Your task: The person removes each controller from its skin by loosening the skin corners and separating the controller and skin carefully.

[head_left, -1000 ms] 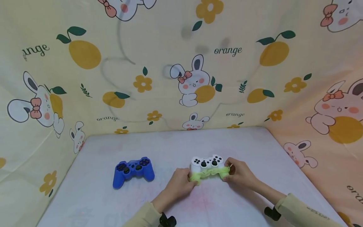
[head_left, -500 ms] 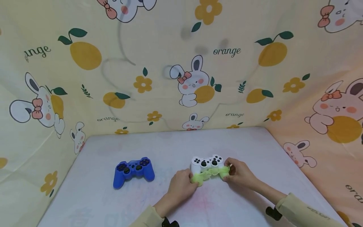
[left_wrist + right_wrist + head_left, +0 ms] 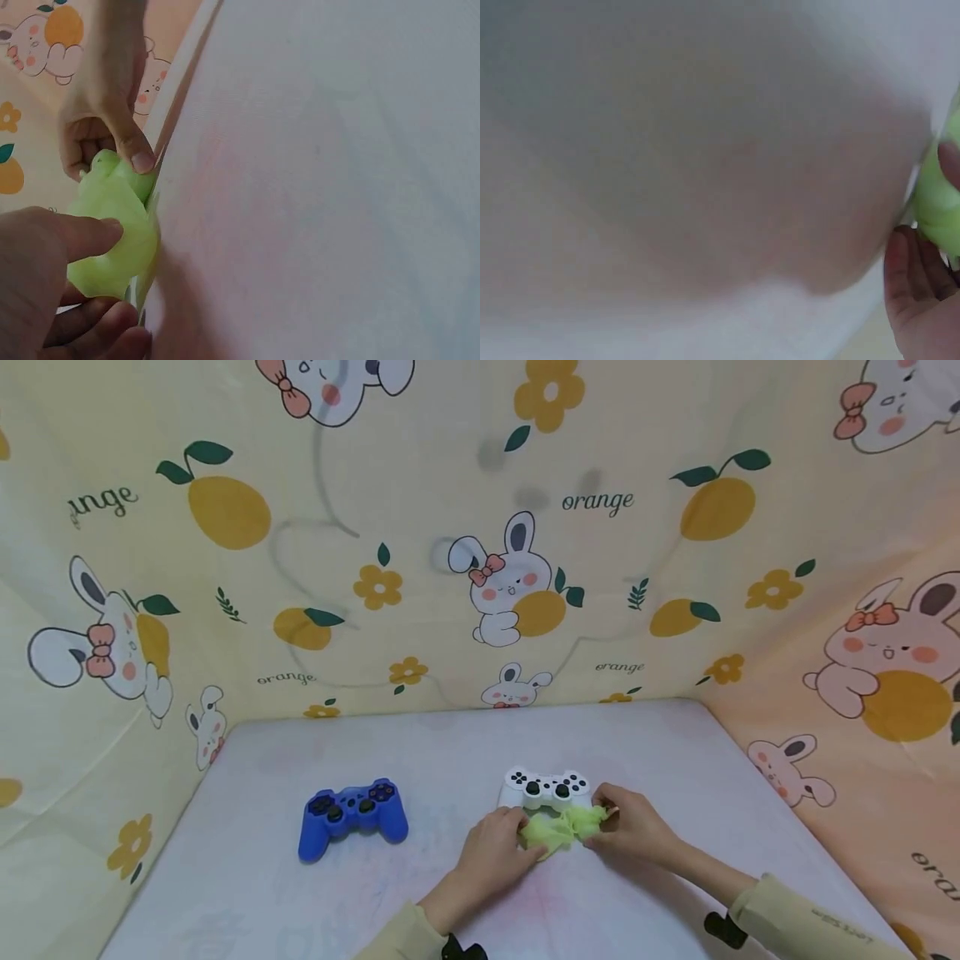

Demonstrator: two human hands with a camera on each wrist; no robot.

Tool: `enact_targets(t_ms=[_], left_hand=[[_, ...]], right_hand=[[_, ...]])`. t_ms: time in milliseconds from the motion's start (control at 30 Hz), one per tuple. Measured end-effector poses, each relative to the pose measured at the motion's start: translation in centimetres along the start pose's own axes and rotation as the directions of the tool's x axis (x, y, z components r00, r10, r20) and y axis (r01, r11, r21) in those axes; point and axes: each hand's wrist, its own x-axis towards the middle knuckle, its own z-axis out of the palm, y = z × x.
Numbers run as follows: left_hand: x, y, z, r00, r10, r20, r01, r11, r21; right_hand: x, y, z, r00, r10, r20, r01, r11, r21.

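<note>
A soft, thin lime-green silicone cover (image 3: 558, 828) is bunched between my hands in front of a white game controller (image 3: 547, 785). My left hand (image 3: 497, 852) pinches the cover's left end, with thumb above and fingers curled beneath in the left wrist view. At the opposite end, my right hand (image 3: 630, 825) holds it between thumb and fingers. The controller's buttons and two black sticks show, while its grips are partly hidden by the cover and hands. In the right wrist view only the edge of the cover (image 3: 939, 199) and part of my right hand (image 3: 922, 300) appear.
A blue game controller (image 3: 352, 817) lies to the left on the white-covered table (image 3: 247, 877). Behind and at both sides hang cloth walls (image 3: 420, 468) printed with rabbits and oranges. Each wrist carries a black strap-on device (image 3: 724, 930).
The cover has come back from the white controller's grips and gathered into a crumpled band. My left hand has moved right, towards the right hand. The blue controller stays put.
</note>
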Motion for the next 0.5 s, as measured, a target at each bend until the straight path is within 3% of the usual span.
enact_targets(t_ms=[267, 500], left_hand=[[0.23, 0.01, 0.30, 0.999, -0.021, 0.040, 0.025, 0.994, -0.109], [0.25, -0.20, 0.41, 0.999, -0.030, 0.043, 0.037, 0.983, -0.181]], right_hand=[[-0.15, 0.40, 0.23, 0.997, -0.062, -0.047, 0.060, 0.997, -0.045], [0.17, 0.64, -0.07, 0.996, -0.085, -0.027, 0.084, 0.996, -0.028]])
